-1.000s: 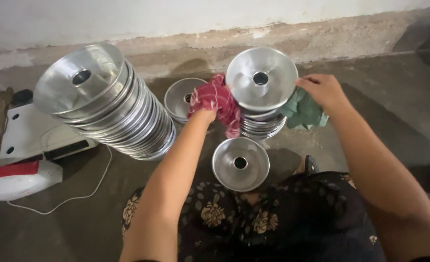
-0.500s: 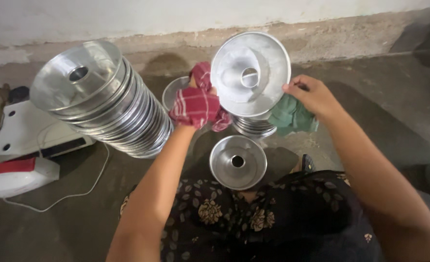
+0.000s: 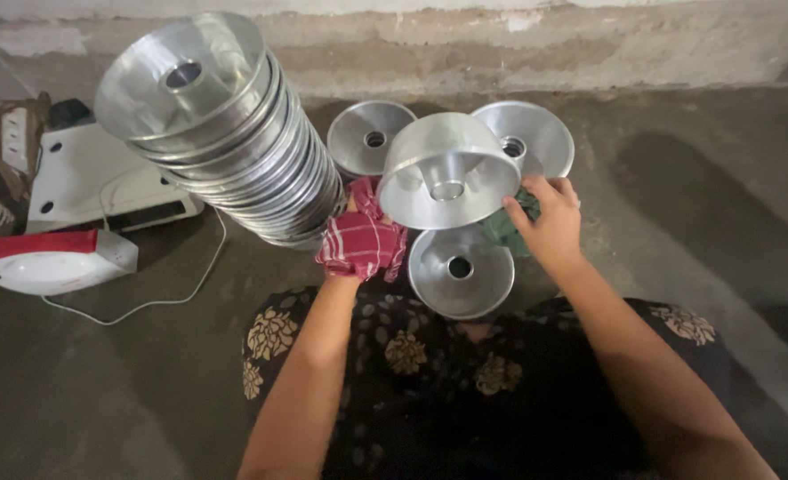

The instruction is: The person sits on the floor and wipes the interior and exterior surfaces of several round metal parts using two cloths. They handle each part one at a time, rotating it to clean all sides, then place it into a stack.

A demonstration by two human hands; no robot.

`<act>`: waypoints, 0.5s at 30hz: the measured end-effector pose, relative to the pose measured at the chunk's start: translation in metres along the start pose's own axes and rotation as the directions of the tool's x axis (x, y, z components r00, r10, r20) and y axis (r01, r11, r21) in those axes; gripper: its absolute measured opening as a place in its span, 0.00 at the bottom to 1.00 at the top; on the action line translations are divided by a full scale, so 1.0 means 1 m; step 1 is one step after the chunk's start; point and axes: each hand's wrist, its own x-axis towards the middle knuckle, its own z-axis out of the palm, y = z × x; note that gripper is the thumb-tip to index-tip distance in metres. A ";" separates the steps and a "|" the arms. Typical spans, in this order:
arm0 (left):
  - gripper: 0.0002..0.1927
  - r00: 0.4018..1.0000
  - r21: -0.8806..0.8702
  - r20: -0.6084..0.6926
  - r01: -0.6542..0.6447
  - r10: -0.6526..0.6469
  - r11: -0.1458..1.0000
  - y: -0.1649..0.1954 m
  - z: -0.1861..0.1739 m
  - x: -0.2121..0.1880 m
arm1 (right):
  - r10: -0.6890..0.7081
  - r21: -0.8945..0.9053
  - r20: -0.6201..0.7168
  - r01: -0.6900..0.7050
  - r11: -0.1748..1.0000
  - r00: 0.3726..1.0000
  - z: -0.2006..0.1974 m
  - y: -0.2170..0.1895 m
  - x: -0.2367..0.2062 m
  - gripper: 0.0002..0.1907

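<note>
I hold a shiny aluminium ring-shaped cake mould tilted toward me, between both hands. My left hand is wrapped in a red checked cloth and presses the mould's left side. My right hand grips its right rim through a green cloth. Directly below the held mould lies another mould open side up, near my lap. Behind it are two more moulds: one on the floor and one on top of a short stack.
A tall leaning stack of the same moulds stands at the left. Farther left are a white appliance, a white and red device and a white cord. A concrete wall base runs along the back.
The top mould has been lifted off the short stack and tipped toward me, both cloth-covered hands moving with it. The view has shifted closer.
</note>
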 end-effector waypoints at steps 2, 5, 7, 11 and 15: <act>0.28 0.997 0.050 0.047 0.057 -0.059 0.997 0.004 -0.002 -0.003 | -0.087 -0.046 -0.014 0.087 0.995 0.996 0.002 0.000 -0.007 0.16; 0.27 0.986 0.117 0.099 0.119 -0.131 0.986 0.009 -0.004 -0.001 | -0.182 -0.068 -0.001 0.182 0.981 0.983 0.003 -0.001 -0.014 0.14; 0.26 0.977 0.145 0.126 0.154 -0.172 0.977 0.008 -0.004 0.000 | -0.222 -0.077 -0.015 0.220 0.972 0.975 0.003 -0.002 -0.017 0.14; 0.24 0.956 0.135 0.176 0.212 -0.234 0.968 -0.013 0.007 -0.002 | -0.255 -0.087 -0.019 0.253 0.964 0.967 0.003 -0.006 -0.020 0.13; 0.23 1.000 -0.252 0.007 -0.014 0.016 0.968 -0.045 0.038 -0.004 | -0.264 -0.103 -0.019 0.261 0.960 0.964 0.003 -0.008 -0.023 0.13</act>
